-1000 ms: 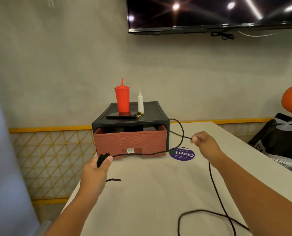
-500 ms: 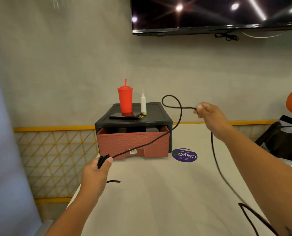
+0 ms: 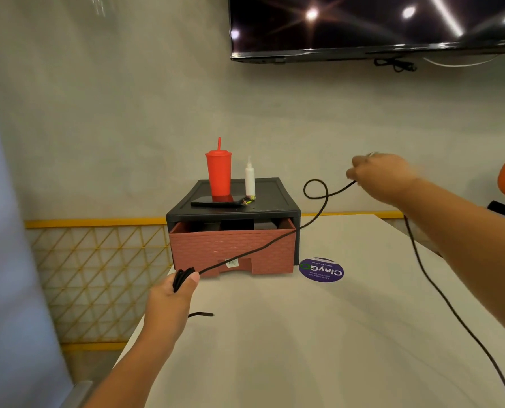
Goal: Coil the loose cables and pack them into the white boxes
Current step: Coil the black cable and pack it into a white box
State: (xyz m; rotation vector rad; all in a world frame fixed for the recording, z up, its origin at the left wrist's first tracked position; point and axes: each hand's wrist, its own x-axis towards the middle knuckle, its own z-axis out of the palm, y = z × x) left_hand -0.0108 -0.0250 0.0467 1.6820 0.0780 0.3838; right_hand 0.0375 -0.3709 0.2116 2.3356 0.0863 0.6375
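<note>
Between thumb and curled fingers of the left hand [image 3: 172,293]: a few gathered turns of the black cable [image 3: 274,244], clamped. Right hand [image 3: 383,175] raised, fingers closed, pinching the same cable farther along; blurred, exact grip unclear. Span between the hands slopes up across the pink drawer [image 3: 233,251], with one small kink loop near the right hand. Remainder hangs from the right hand over the table [image 3: 304,348] and leaves view at lower right. Short free end shows beside the left wrist. Judgement: light, thin, limp, holds kinks; grip near the bundle, feed slack hand over hand. No white boxes visible.
</note>
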